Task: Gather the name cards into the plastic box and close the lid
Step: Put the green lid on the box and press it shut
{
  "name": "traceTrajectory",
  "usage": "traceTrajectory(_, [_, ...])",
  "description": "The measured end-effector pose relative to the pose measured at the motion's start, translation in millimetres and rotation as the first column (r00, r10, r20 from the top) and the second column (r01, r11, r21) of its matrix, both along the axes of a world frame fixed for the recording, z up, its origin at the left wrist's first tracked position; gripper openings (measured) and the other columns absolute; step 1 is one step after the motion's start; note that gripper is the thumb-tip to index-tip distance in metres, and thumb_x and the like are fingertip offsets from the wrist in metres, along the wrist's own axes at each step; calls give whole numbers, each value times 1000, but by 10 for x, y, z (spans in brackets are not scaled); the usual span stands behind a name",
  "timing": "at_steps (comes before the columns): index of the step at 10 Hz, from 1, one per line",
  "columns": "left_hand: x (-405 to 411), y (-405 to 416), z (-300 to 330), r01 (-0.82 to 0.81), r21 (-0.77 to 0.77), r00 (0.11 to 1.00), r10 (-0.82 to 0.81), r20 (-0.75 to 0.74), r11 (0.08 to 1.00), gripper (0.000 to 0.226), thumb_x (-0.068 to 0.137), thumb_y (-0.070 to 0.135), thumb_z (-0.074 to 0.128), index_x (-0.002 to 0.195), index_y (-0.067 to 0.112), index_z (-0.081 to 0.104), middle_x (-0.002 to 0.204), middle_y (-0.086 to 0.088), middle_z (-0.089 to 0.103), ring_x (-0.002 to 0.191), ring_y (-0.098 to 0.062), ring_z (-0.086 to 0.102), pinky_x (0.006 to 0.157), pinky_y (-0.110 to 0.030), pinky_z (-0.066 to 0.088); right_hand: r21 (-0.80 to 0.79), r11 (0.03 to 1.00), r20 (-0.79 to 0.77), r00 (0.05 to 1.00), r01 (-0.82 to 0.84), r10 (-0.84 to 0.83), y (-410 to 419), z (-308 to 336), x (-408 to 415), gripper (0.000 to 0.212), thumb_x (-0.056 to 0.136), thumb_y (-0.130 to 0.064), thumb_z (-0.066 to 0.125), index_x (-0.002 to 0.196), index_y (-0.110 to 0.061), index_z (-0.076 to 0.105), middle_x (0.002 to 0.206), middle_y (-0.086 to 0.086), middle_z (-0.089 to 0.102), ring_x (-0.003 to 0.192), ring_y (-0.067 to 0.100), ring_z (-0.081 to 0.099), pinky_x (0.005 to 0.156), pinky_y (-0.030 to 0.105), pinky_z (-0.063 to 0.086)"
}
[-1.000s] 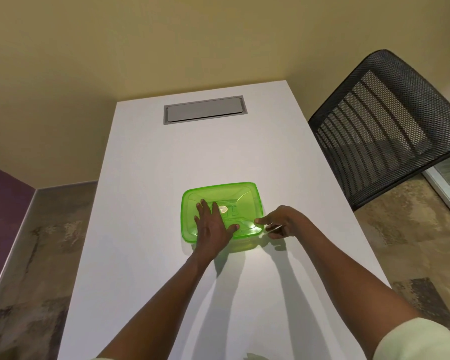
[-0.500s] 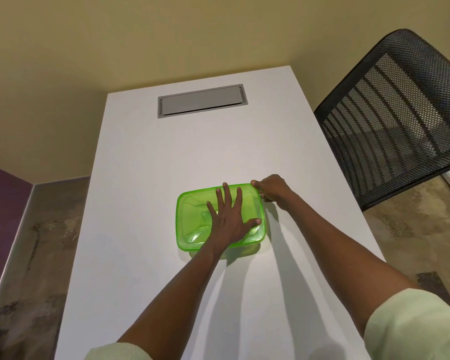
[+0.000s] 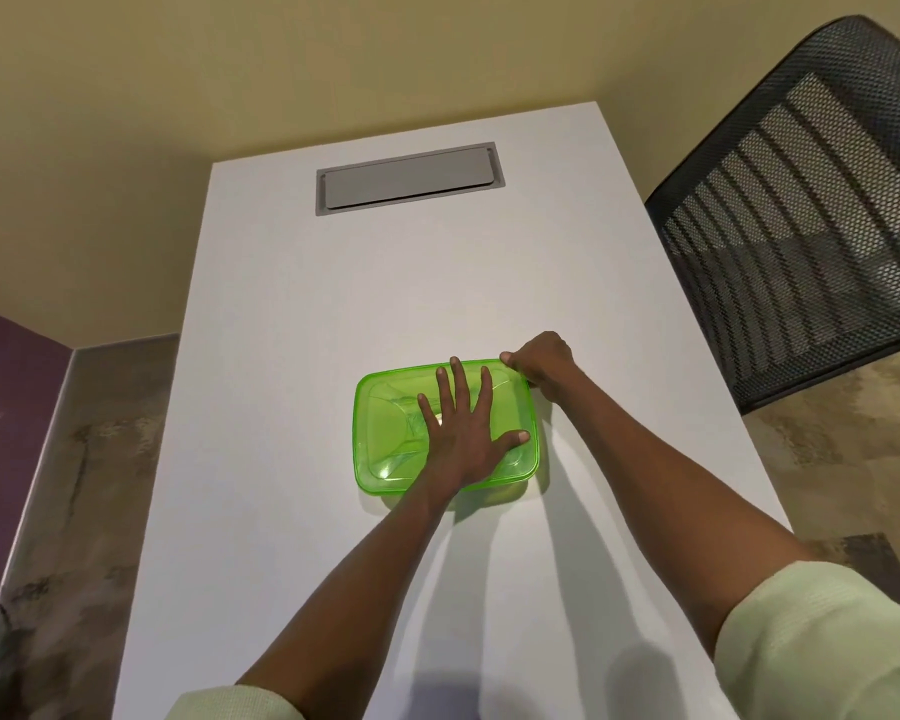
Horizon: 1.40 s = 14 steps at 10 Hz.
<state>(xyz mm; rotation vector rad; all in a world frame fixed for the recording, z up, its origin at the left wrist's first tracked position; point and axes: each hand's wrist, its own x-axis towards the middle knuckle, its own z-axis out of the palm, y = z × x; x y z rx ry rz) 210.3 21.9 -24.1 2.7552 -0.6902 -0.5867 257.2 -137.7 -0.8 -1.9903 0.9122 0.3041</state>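
A translucent green plastic box (image 3: 385, 433) with its green lid on top sits in the middle of the white table (image 3: 292, 314). My left hand (image 3: 461, 433) lies flat on the lid, fingers spread and straight, pressing down. My right hand (image 3: 539, 363) is at the lid's far right corner, its fingers curled and pinching that corner's rim. No name cards show on the table; what is inside the box is blurred by the green plastic.
A grey rectangular cable hatch (image 3: 409, 178) is set into the table's far end. A black mesh office chair (image 3: 801, 210) stands close by the right edge. Floor drops away along the left and right table edges.
My right hand went from the lid's near right edge to its far right corner. My left hand slid up the lid and spread flat. The view tilted a little.
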Motion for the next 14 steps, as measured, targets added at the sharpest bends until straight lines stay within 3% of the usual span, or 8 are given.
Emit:
traceTrajectory(1, [-3, 12, -15, -4, 2, 1000, 4, 3, 1000, 103, 78, 83, 30, 153, 28, -13, 155, -11, -35, 142, -33, -33, 110, -65, -14, 45, 999, -14, 1000, 23, -22, -8, -14, 11, 32, 78, -26, 79, 83, -3, 56, 82, 13, 60, 78, 26, 59, 77, 39, 56])
traceTrajectory(3, [2, 8, -22, 0, 9, 1000, 0, 7, 1000, 102, 78, 83, 31, 153, 28, -13, 155, -11, -35, 143, -34, -33, 110, -65, -14, -8, 999, -56, 998, -40, 40, 2, -4, 89, 36, 82, -23, 73, 64, -6, 47, 73, 13, 57, 75, 25, 56, 73, 36, 51])
traceTrajectory(5, [-9, 22, -24, 8, 9, 1000, -8, -9, 1000, 102, 78, 83, 30, 152, 28, -14, 155, -10, -36, 142, -33, -34, 111, -65, -14, -28, 994, -100, 990, -107, 104, 16, -2, 130, 35, 86, -24, 69, 66, -5, 49, 85, 16, 60, 84, 28, 60, 88, 42, 52])
traceTrajectory(7, [15, 21, 66, -8, -39, 999, 6, -35, 999, 106, 78, 81, 39, 154, 26, -10, 156, -9, -33, 144, -32, -31, 112, -63, -13, 30, 997, -76, 995, -65, 67, 25, 140, 76, 28, 80, -15, 75, 71, -4, 51, 74, 16, 56, 73, 27, 56, 71, 37, 56])
traceTrajectory(8, [-1, 45, 104, -45, -99, 998, 41, -42, 994, 108, 80, 76, 45, 154, 16, -7, 159, -9, -26, 148, -29, -23, 115, -61, -9, -106, 961, -90, 965, -255, 246, 91, 267, 103, 38, 79, -2, 63, 56, -10, 34, 56, 6, 37, 74, 23, 40, 48, 24, 29])
traceTrajectory(10, [122, 281, 143, -147, -129, 987, 154, 45, 981, 119, 75, 80, 44, 153, 2, 1, 162, -15, -12, 151, -26, -10, 120, -52, 1, -145, 839, -97, 851, -524, 515, 294, 399, 232, 50, 91, -23, 61, 52, -6, 35, 57, 9, 34, 73, 24, 39, 56, 30, 29])
traceTrajectory(12, [155, 354, 100, -175, -91, 980, 182, 77, 980, 127, 68, 88, 38, 152, 1, 0, 162, -15, -12, 151, -28, -10, 120, -53, 1, -47, 862, -67, 862, -505, 502, 448, 276, 360, 35, 86, -27, 71, 90, 8, 71, 93, 20, 70, 84, 24, 58, 71, 30, 44])
traceTrajectory(14, [168, 354, 41, -182, -90, 978, 190, 90, 979, 127, 67, 90, 33, 153, 2, 0, 162, -13, -13, 151, -26, -11, 119, -53, 1, -208, 786, -183, 812, -582, 554, 584, 228, 488, 36, 89, -29, 64, 67, -2, 54, 83, 13, 58, 85, 28, 56, 69, 30, 37])
